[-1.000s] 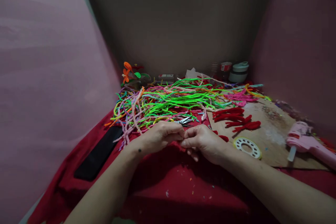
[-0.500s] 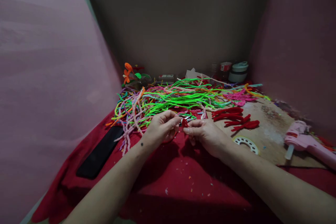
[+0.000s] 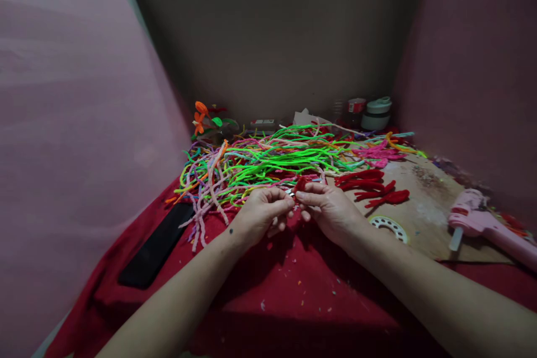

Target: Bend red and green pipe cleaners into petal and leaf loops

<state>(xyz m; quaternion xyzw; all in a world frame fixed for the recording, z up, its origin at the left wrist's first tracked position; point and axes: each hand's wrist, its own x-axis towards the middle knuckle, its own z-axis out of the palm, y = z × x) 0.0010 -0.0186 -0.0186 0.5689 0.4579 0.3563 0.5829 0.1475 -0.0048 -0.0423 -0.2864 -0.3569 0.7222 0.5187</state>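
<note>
My right hand (image 3: 333, 210) pinches a folded red pipe cleaner (image 3: 300, 184) between thumb and fingers, its fuzzy loop poking up from the fingertips. Almost touching it is my left hand (image 3: 266, 211), its thumb and forefinger pressed together; what lies between them is hidden. A shiny metal piece (image 3: 290, 193) shows in the gap between the hands, too small to name. Just beyond, a heap of coloured pipe cleaners (image 3: 285, 159) spreads out, bright green on top. Several red pipe cleaner loops (image 3: 363, 182) lie to the right of my right hand.
A black phone (image 3: 157, 246) lies at left on the red cloth (image 3: 251, 296). To the right, a board (image 3: 428, 207) bears a tape ring (image 3: 389, 229) and a pink glue gun (image 3: 472, 215). An orange pipe-cleaner flower (image 3: 200, 117) and a lidded container (image 3: 376, 113) stand at the back.
The red pipe cleaner has risen slightly and turned in my right fingertips. My left hand has dropped a little and its fingertips sit lower. The whole view has shifted slightly.
</note>
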